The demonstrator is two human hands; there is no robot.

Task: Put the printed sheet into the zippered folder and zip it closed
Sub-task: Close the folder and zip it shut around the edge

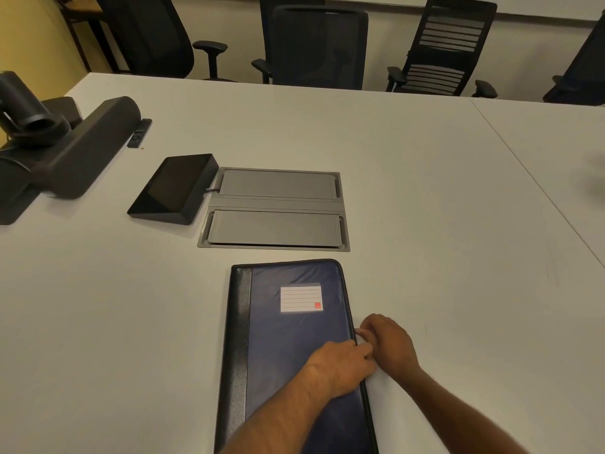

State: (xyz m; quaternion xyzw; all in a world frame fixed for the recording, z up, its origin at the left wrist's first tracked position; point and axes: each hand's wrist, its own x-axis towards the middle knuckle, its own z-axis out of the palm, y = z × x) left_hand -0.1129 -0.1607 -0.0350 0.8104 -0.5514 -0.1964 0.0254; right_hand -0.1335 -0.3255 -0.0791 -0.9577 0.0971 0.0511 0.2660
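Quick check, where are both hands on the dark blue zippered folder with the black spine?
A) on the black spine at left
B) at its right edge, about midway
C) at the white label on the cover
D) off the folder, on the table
B: the left hand and the right hand meet at the right, zippered edge of the dark blue zippered folder, below the white label and away from the black spine.

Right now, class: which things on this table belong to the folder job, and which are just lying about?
Job: zippered folder, left hand, right hand, both at its right edge.

Lying about: touch panel, cable hatch, speaker bar, remote, camera.
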